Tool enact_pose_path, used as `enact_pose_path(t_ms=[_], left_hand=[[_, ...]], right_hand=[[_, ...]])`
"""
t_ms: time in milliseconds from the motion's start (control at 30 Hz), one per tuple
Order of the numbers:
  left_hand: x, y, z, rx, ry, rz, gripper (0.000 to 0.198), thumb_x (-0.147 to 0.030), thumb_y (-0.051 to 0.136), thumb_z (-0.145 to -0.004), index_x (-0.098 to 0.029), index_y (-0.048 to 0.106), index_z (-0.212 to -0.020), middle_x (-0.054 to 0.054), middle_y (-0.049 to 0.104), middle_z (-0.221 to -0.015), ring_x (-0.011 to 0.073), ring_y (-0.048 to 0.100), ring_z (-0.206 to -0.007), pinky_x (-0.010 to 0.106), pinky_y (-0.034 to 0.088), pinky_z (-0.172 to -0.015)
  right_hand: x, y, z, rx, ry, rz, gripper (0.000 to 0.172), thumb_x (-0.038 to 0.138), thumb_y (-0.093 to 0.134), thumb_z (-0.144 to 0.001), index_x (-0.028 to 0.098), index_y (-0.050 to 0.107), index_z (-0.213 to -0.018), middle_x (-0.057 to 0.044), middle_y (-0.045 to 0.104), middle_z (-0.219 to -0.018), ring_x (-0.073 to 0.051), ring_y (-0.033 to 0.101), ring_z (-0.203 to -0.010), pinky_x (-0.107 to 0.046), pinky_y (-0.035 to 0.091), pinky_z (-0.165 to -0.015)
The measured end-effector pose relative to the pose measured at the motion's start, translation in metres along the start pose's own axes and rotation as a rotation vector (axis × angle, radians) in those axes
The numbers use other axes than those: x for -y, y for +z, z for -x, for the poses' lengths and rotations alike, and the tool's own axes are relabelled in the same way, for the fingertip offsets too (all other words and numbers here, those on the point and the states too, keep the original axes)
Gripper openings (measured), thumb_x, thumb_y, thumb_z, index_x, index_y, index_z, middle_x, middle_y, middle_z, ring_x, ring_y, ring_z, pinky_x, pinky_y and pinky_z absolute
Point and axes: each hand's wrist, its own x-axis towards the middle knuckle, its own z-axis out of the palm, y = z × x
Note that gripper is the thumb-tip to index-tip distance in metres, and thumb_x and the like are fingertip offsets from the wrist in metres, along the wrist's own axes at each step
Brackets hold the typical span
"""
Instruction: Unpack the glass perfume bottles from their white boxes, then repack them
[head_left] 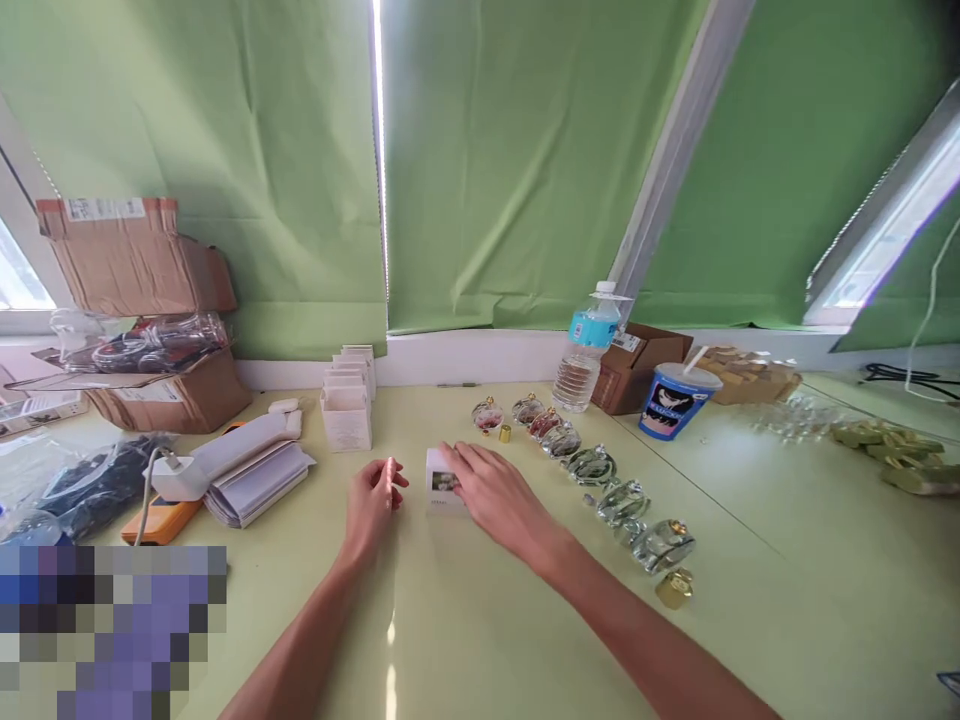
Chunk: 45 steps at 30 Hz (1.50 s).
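Note:
A small white box (437,497) with a dark picture on its front stands upright at the middle of the table. My right hand (491,495) reaches over its top and right side, with the fingers against it. My left hand (373,497) is just left of the box, apart from it. Its fingers are loosely curled with gaps between them, and nothing shows in them. To the right runs a slanting row of round glass bottles (590,465), some with gold-coloured necks. Gold caps (675,589) lie by the row's near end and near its far end.
Several white boxes (347,420) stand in a row at back left. Folded white papers (257,470), an orange device (161,518) and an open carton (176,385) lie farther left. A water bottle (577,365), brown box (637,372) and blue cup (673,402) stand at back right.

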Motion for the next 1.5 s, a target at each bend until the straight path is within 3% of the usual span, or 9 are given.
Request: enact_pose_path(t_ms=[133, 300, 500, 667, 767, 900, 1167, 1333, 1500], left_hand=[[0.004, 0.001, -0.005, 0.032, -0.017, -0.017, 0.043, -0.057, 0.051, -0.082, -0.015, 0.062, -0.082, 0.003, 0.064, -0.071, 0.0104, 0.052, -0.051, 0.022, 0.040, -0.047], [0.006, 0.002, -0.010, 0.074, -0.008, -0.068, 0.042, -0.055, 0.050, -0.083, -0.015, 0.062, -0.080, 0.004, 0.064, -0.069, 0.0117, 0.051, -0.051, 0.023, 0.040, -0.048], [0.011, 0.002, -0.014, 0.107, 0.013, -0.118, 0.039, -0.053, 0.048, -0.085, -0.017, 0.061, -0.077, 0.004, 0.065, -0.070, 0.0118, 0.052, -0.050, 0.022, 0.038, -0.048], [0.015, 0.002, -0.014, 0.101, 0.015, -0.107, 0.041, -0.054, 0.047, -0.085, -0.017, 0.062, -0.079, 0.006, 0.066, -0.072, 0.0123, 0.052, -0.051, 0.022, 0.036, -0.048], [0.014, 0.002, -0.014, 0.108, 0.027, -0.103, 0.041, -0.054, 0.046, -0.086, -0.017, 0.062, -0.078, 0.006, 0.067, -0.072, 0.0118, 0.052, -0.050, 0.022, 0.036, -0.047], [0.010, 0.001, -0.012, 0.116, 0.061, -0.094, 0.041, -0.054, 0.045, -0.087, -0.016, 0.060, -0.079, 0.005, 0.066, -0.071, 0.0110, 0.052, -0.049, 0.022, 0.038, -0.047], [0.000, -0.011, -0.019, -0.024, 0.152, -0.217, 0.039, -0.051, 0.044, -0.087, -0.017, 0.061, -0.089, 0.006, 0.065, -0.078, 0.0128, 0.056, -0.052, 0.025, 0.042, -0.049], [-0.013, -0.035, -0.029, -0.191, 0.263, -0.457, 0.030, -0.041, 0.054, -0.082, -0.023, 0.061, -0.104, 0.002, 0.064, -0.084, 0.0149, 0.056, -0.063, 0.026, 0.041, -0.061], [-0.028, -0.055, -0.044, -0.206, 0.291, -0.735, 0.054, -0.041, 0.050, -0.086, -0.027, 0.039, -0.137, 0.000, 0.066, -0.081, 0.0170, 0.059, -0.063, 0.024, 0.035, -0.057]], right_hand=[[-0.025, 0.029, -0.077, 0.115, -0.027, 0.069, 0.048, 0.002, 0.048, -0.084, 0.016, 0.046, -0.130, -0.012, 0.062, -0.110, -0.026, 0.056, -0.104, -0.037, 0.043, -0.089], [-0.058, 0.066, -0.172, 0.088, 0.051, 0.027, 0.049, -0.002, 0.043, -0.086, 0.015, 0.043, -0.133, -0.014, 0.058, -0.118, -0.022, 0.050, -0.114, -0.031, 0.042, -0.091], [-0.074, 0.097, -0.206, 0.063, 0.075, -0.052, 0.050, -0.002, 0.044, -0.087, 0.010, 0.041, -0.135, -0.018, 0.051, -0.131, -0.023, 0.037, -0.130, -0.033, 0.036, -0.100], [-0.068, 0.096, -0.195, -0.043, 0.121, -0.119, 0.057, 0.010, 0.053, -0.087, 0.010, 0.034, -0.141, -0.021, 0.031, -0.148, -0.030, 0.020, -0.140, -0.047, 0.019, -0.111], [-0.051, 0.087, -0.177, -0.136, 0.164, -0.187, 0.045, 0.017, 0.045, -0.093, 0.009, 0.040, -0.137, -0.020, 0.036, -0.146, -0.028, 0.029, -0.136, -0.044, 0.025, -0.110], [-0.018, 0.077, -0.126, -0.133, 0.149, -0.307, 0.029, 0.024, 0.042, -0.095, 0.015, 0.060, -0.115, -0.009, 0.066, -0.109, -0.016, 0.063, -0.086, -0.029, 0.048, -0.078], [0.018, 0.076, -0.018, 0.019, 0.247, -0.802, 0.021, 0.028, 0.049, -0.088, 0.018, 0.067, -0.082, -0.002, 0.067, -0.072, -0.015, 0.059, -0.063, -0.026, 0.045, -0.057], [0.024, 0.083, -0.009, -0.027, 0.276, -0.794, 0.016, 0.022, 0.051, -0.084, 0.018, 0.066, -0.082, -0.001, 0.066, -0.074, -0.016, 0.059, -0.066, -0.027, 0.046, -0.062], [0.021, 0.087, -0.010, -0.040, 0.255, -0.755, 0.016, 0.018, 0.053, -0.082, 0.018, 0.067, -0.088, -0.002, 0.067, -0.078, -0.015, 0.059, -0.067, -0.027, 0.047, -0.067]])
